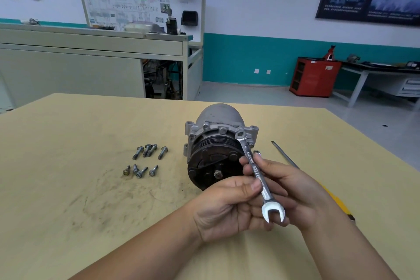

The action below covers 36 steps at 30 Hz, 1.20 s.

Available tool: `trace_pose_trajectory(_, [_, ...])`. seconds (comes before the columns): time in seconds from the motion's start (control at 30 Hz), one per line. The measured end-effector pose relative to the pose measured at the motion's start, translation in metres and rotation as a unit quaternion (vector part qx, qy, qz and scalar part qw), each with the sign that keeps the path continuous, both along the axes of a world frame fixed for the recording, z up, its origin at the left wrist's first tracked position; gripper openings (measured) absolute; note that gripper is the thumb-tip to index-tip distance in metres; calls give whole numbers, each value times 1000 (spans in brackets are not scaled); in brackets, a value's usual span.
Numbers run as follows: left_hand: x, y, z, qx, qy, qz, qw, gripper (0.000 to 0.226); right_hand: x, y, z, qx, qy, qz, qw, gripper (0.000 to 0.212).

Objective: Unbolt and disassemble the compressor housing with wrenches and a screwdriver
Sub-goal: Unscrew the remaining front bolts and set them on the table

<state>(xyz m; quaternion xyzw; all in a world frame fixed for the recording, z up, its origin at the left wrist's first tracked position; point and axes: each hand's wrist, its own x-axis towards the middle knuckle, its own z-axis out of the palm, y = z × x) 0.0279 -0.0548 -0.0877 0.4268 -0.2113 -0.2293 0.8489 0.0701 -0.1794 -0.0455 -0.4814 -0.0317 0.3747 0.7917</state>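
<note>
Fingers [250, 186] of left hand [227, 207] and right hand [295, 188] grip one wrench [251, 161] on one compressor [218, 134], eight bolts [163, 152] beside.

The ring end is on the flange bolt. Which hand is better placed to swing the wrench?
Probably the right hand: its fingers curl round the wrench shank mid-length, nearer the bolt. The left hand only pinches it near the open end, close to the compressor pulley, which it could steady.

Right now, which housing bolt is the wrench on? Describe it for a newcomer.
Start at the grey metal compressor on the yellow wooden table, its dark round pulley facing the camera. On its pale flange, upper right, the bolt is the only one with the ring end of the chrome combination wrench over it.
</note>
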Motion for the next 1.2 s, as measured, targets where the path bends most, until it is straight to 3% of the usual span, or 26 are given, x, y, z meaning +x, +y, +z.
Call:
trace_pose_trajectory(0.37, [-4,-4,3,-26,5,13,1000,30,-1,4,9,74,82,-3,994,29])
trace_pose_trajectory(0.47, [-4,0,6,-40,2,24,999,37,-3,9,16,36,34,3,999,25])
trace_pose_trajectory(0.57, [-5,5,8,-51,-4,29,998,39,-9,19,16,-50,-59,30,997,46])
trace_pose_trajectory(0.63, [-5,7,9,-55,3,33,998,36,-9,23,11,-86,-107,-19,990,49])
trace_pose_trajectory(0.77, [-7,12,14,-55,10,24,998,30,-11,25,9,-49,-102,-51,992,27])
trace_pose_trajectory(0.93, [-6,18,17,-76,27,-16,997,24,-11,15,8,31,-43,11,999,31])
trace_pose_trajectory(1.2, [-5,5,5,-11,8,-13,1000,21,-7,15,1,-40,-27,-78,996,20])
